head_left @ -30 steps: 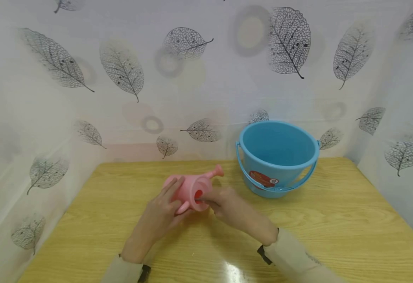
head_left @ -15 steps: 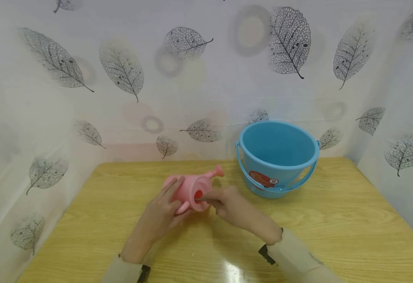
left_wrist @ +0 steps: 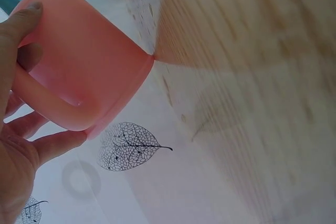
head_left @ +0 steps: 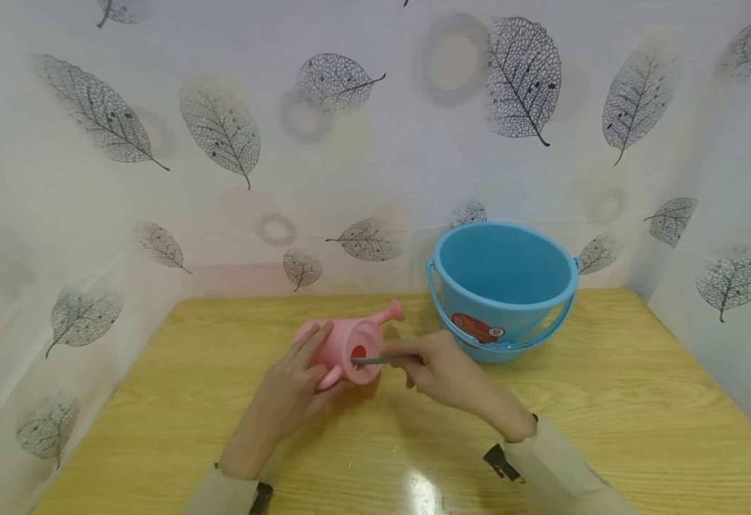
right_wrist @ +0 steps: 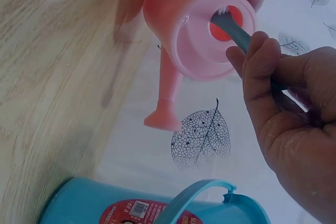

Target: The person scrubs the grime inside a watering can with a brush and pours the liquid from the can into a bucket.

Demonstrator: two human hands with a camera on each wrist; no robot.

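Note:
A pink watering can [head_left: 343, 340] lies on its side on the wooden table, its round opening turned toward the right hand and its spout to the back right. Left hand [head_left: 288, 386] grips the can by its body, with the handle [left_wrist: 55, 100] between thumb and fingers in the left wrist view. The right hand [head_left: 453, 372] pinches the slim grey handle of a brush [right_wrist: 236, 31]. White bristles [right_wrist: 223, 10] show at the can's opening, and the brush's tip is partly inside it. The red inside of the can shows behind the brush.
A light blue bucket [head_left: 507, 318] with a red label and a lowered handle stands at the back right, close to the can's spout. Leaf-patterned sheeting [head_left: 362, 164] surrounds the table [head_left: 176, 400] at the back and sides.
The right hand has drawn back to the right, away from the can, and more of the brush's handle now shows outside the opening. The left hand and the can stay put.

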